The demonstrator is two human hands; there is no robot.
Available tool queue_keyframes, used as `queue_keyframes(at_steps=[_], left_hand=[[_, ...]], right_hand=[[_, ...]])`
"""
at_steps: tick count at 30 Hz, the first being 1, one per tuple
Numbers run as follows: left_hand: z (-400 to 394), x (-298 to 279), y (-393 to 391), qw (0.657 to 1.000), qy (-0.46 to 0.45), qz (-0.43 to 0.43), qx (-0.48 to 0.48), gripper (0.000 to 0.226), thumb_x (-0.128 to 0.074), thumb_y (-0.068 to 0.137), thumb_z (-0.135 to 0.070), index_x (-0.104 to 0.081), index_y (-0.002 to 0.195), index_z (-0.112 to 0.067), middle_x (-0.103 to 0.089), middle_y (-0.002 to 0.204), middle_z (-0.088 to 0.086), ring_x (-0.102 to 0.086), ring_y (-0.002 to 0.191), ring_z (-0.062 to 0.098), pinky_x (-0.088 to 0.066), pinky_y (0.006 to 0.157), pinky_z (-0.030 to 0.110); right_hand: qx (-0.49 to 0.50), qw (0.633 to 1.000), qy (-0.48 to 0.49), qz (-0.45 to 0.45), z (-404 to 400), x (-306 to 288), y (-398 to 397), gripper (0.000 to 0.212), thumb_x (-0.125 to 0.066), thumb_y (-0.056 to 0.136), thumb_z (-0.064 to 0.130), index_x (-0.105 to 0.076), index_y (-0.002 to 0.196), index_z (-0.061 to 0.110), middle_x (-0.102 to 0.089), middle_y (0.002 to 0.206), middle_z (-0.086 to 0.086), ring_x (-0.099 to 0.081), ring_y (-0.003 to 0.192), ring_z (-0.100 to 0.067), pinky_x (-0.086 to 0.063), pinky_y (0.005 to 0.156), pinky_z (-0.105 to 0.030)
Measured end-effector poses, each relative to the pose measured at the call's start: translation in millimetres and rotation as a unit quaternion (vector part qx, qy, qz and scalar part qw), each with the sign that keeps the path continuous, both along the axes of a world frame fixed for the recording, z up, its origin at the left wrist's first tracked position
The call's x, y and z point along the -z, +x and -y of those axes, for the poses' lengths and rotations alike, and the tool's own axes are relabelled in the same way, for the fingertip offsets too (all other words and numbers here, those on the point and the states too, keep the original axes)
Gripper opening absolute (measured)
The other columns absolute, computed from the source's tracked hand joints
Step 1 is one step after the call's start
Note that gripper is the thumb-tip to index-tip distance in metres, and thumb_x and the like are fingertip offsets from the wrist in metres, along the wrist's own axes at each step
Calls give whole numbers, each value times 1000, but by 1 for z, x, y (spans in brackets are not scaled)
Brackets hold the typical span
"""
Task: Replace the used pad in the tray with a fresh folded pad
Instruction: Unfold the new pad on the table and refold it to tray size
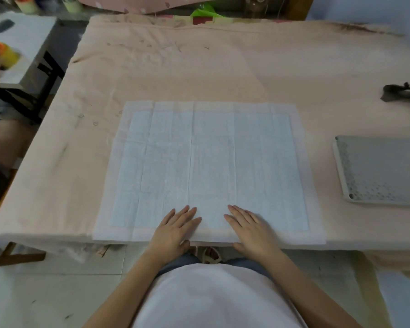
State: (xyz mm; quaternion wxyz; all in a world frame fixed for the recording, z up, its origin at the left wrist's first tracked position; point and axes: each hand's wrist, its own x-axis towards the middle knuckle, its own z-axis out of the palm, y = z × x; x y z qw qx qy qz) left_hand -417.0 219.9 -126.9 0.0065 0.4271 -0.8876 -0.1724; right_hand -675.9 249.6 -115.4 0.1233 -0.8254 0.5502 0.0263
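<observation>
A: Where's the pad (208, 162)?
B: Spread flat on the cloth-covered bench (223, 67), creased from folding, its near edge at the bench's front edge.
A: And the hands?
B: Left hand (175, 229) and right hand (249, 229) rest flat on the pad's near edge, fingers straight, gripping nothing.
A: The tray (379, 171)?
B: Right of the pad, apart from it.

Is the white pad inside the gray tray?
No, the white pad lies spread flat on the table in front of the person, under both hands, while the gray tray sits apart on the right.
</observation>
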Motion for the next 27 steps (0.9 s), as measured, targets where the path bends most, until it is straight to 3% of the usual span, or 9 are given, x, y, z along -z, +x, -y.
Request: queue_keyframes(at_steps=[3,5,7,9,14,17,22,24,27], left_hand=[[-4,-4,-1,999,-29,-24,-33,51,-51,67,-27,-67,115,-21,-62,127,2,-61,115,23,-52,92,43],[-5,-7,0,995,-79,-33,-53,40,-46,72,-28,-72,101,-21,-69,113,0,-67,100,21,-53,85,33],[-1,-13,3,990,-118,-28,-77,30,-44,75,-27,-72,82,-20,-71,91,-2,-68,79,22,-47,77,29],[4,-22,5,984,-142,-21,-103,28,-42,76,-24,-69,72,-18,-65,73,-3,-64,65,22,-44,66,29],[28,-51,6,973,-189,-20,-133,30,-40,77,-19,-70,72,-15,-61,63,-2,-59,58,22,-47,61,28],[50,-70,2,975,-166,-23,-144,26,-45,79,-22,-70,76,-14,-62,64,-1,-60,58,24,-48,63,30],[74,-92,-7,985,-7,-45,-166,63,-32,77,-66,-64,106,-21,-67,93,-9,-61,88,15,-40,85,31],[80,-92,-10,989,-43,-43,-133,62,-39,72,-68,-66,101,-20,-66,86,-8,-61,81,16,-41,81,31],[96,-88,-10,992,-88,-5,-92,38,-50,66,-48,-68,78,-16,-60,64,-5,-60,59,20,-44,66,29]], right_hand=[[37,999,2,19,-3,-4,-6,62,-83,52,31,-68,111,18,-60,130,-3,-60,115,-19,-49,92,-33],[70,997,7,44,-7,-5,-9,40,-77,64,19,-70,103,16,-61,127,-3,-60,113,-20,-49,88,-34],[82,996,-24,39,-8,-10,-13,27,-83,54,14,-70,77,20,-70,96,2,-68,85,-18,-53,65,-27],[113,992,-36,33,-7,-17,-17,27,-84,52,9,-62,63,20,-62,69,6,-62,62,-16,-45,49,-24],[172,981,-89,13,15,-46,-14,25,-81,52,5,-59,57,15,-54,53,3,-54,46,-18,-34,42,-22],[203,974,-95,21,39,-64,-9,17,-76,62,6,-60,61,12,-56,54,1,-53,47,-20,-33,44,-23],[238,965,-105,24,77,-79,-8,7,-58,81,11,-63,78,8,-64,70,-5,-59,63,-26,-31,52,-27],[246,964,-97,16,93,-83,-10,12,-55,84,14,-65,86,7,-66,78,-6,-61,70,-28,-34,55,-29],[247,964,-99,6,115,-87,-15,15,-53,86,16,-64,90,7,-67,83,-7,-61,74,-30,-35,57,-30]])
